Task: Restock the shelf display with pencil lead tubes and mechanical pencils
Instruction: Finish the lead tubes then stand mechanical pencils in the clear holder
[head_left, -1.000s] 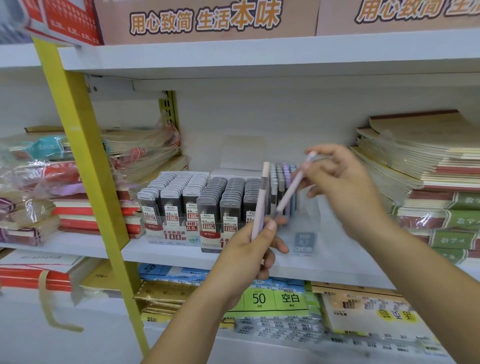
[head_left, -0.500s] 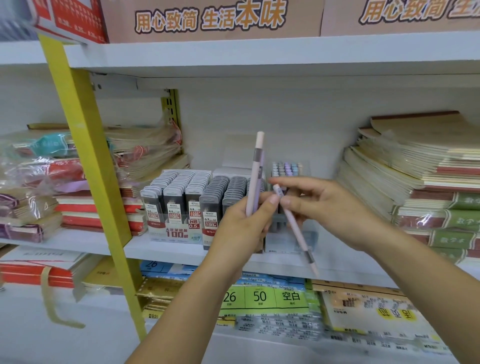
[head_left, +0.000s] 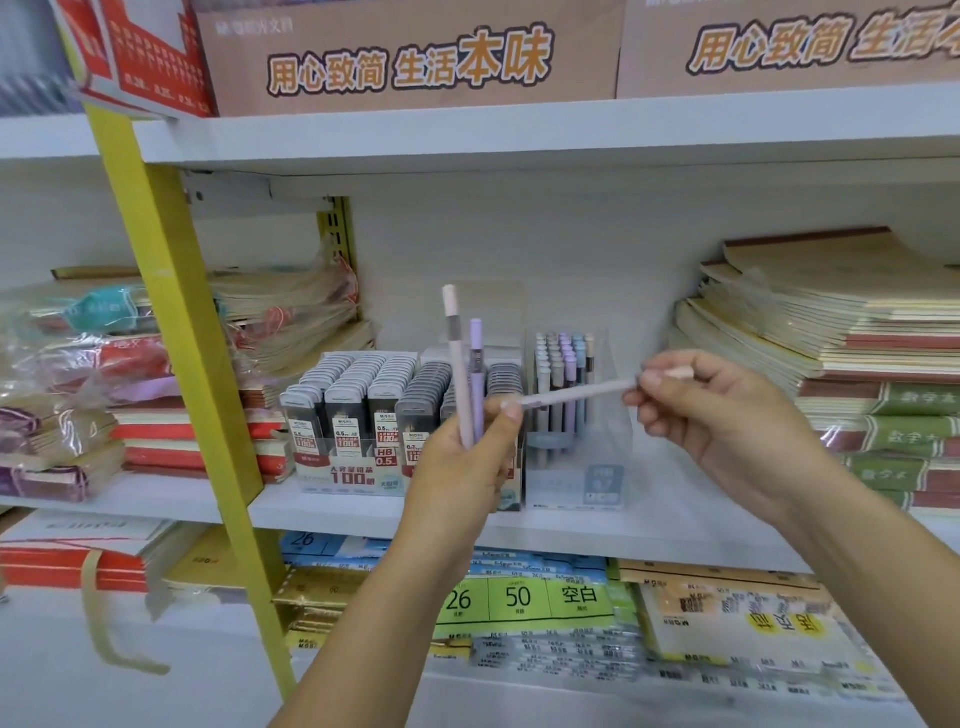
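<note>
My left hand grips two upright mechanical pencils, a pink one and a purple one, in front of the middle shelf. My right hand pinches a third pale pink pencil that lies nearly level, its far tip touching my left thumb. Behind my hands stands a clear pencil display box with several pastel pencils upright in it. Rows of dark pencil lead tubes fill a display tray to its left.
Stacks of notebooks fill the shelf's right side. Wrapped notebook bundles lie at the left behind a yellow shelf post. The white shelf edge runs below; packets of labels lie on the lower shelf.
My right hand has swung its pencil from pointing down to nearly level and drawn back to the right. A purple pencil now shows beside the pink one in my left hand.
</note>
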